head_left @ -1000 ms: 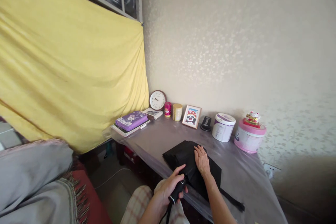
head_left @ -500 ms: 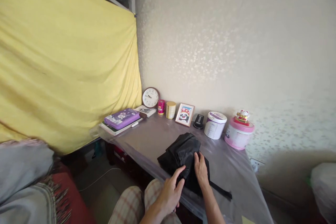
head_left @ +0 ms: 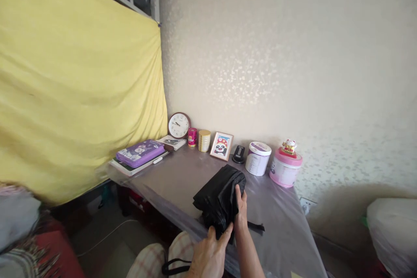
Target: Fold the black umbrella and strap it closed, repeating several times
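A black folding umbrella lies with its cloth loosely bunched over the near part of the table. My left hand is closed around its lower end, where the handle is hidden by the palm. From beside that hand a black wrist loop hangs over my knees. My right hand presses along the right side of the cloth, fingers pointing up and its palm side hidden. To the right of my right wrist, a black tie strap sticks out over the table.
Along the wall stand a clock, a pink can, a yellow-lidded can, a panda picture frame, a black device, a white tub and a pink tub with a figurine. A purple case lies left on the table.
The umbrella's cloth has been turned and gathered narrower. My right hand has shifted left with it, and the tie strap has drawn in. The wrist loop has come into sight.
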Tool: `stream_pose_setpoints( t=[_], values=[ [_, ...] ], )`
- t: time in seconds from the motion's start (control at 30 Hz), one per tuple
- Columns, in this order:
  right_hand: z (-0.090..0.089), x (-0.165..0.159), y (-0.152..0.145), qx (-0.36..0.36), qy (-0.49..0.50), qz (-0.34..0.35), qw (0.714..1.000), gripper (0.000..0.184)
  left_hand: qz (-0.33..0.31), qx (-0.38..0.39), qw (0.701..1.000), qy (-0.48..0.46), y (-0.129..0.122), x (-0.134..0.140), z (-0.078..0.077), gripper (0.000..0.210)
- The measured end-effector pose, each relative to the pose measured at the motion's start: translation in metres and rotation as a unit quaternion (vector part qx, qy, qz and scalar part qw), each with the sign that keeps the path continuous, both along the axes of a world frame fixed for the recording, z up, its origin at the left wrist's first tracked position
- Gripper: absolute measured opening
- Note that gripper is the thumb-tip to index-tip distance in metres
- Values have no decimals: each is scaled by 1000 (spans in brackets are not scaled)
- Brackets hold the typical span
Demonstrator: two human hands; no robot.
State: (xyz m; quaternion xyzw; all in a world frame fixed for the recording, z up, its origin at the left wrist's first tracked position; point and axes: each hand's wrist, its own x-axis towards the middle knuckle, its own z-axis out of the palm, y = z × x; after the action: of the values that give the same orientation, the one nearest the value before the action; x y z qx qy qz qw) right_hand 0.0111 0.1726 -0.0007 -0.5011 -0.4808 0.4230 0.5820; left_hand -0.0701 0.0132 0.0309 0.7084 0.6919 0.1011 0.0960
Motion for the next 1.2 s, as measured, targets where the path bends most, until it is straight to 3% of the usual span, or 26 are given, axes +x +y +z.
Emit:
stream_pose_setpoints(
  t=[0.1,0.27,0.57,0.7,0.8,0.87,0.93,0.97,1.03,1.1,1.13,1.2],
  values=[
    [15,-5,-11,-51,30,-17,998,83,-2,-1,1000,20,3,2,3,72],
    [27,-11,-21,-43,23,-19,999,89,5,36,999,27,9,1,-4,72],
    [18,-7,-21,-72,21,-25,997,96,4,59,998,-3,7,3,-11,62],
    [15,-7,-25,-114,56,-27,992,100,-20,27,999,-34,3,1,-7,63],
    [13,-7,-29,-117,117,1,986,97,-33,-5,996,-83,-2,-3,0,56],
    [15,-6,-31,-118,165,12,979,95,-43,13,986,-159,-7,-7,3,52],
    [18,-5,-34,-124,207,22,970,92,-40,36,951,-304,-10,-10,2,49],
    [20,-4,-35,-125,224,28,966,91,-22,27,916,-399,-10,-11,0,47],
    [24,-3,-39,-118,246,36,961,87,31,-36,813,-581,-10,-10,-5,45],
    [28,-3,-44,-100,248,40,963,83,57,-120,713,-688,-9,-8,-13,43],
    [29,-3,-46,-85,244,44,965,81,46,-148,688,-709,-8,-7,-16,42],
    [31,-3,-49,-66,230,58,969,78,18,-174,695,-697,-7,-4,-23,35]
  ],
)
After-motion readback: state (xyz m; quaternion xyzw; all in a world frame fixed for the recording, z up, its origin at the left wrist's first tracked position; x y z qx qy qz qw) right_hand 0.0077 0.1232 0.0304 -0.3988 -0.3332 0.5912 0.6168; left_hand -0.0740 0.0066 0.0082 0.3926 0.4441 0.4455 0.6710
